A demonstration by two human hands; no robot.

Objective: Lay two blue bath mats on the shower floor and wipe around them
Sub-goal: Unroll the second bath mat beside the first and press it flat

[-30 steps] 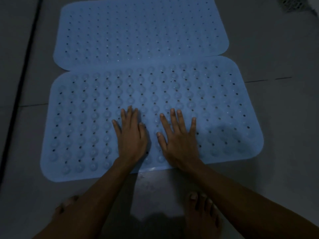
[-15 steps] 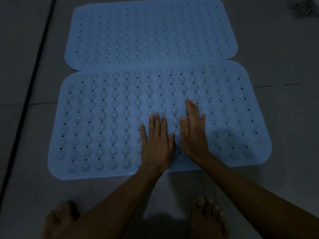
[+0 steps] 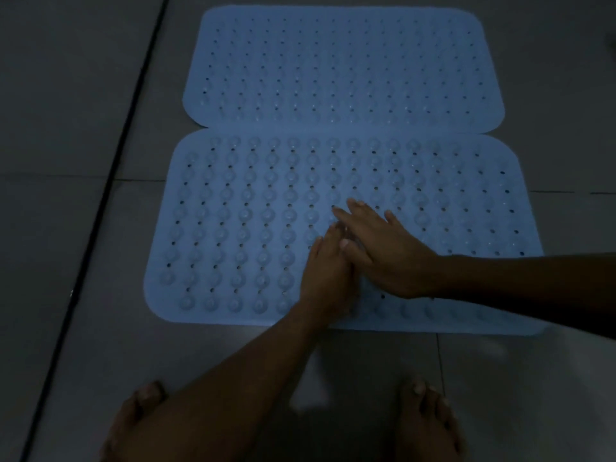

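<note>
Head view, L to R: dark groove point(image 3: 110, 181) running diagonally through the grey tiled shower floor point(image 3: 66, 95); near bath mat point(image 3: 233, 228), blue, studded w/ suction bumps and holes, lying flat just ahead of two bare feet point(image 3: 423, 425); far bath mat point(image 3: 333, 61) behind it, long edges touching or slightly overlapped — can't tell which. Left hand point(image 3: 325, 275) flat on near mat, fingers straight, grasping nothing, pressing down at approx centre. Right hand point(image 3: 383, 251) also flat and released, angled in from the right, fingertips just beside the left's and partly over them. Step in hand, by judgement: pressing the 2nd mat down so the cups grip — laying nearly done. Next: work palms outward to the edges and corners, then fetch a cloth for the wipe; none in view.
</note>
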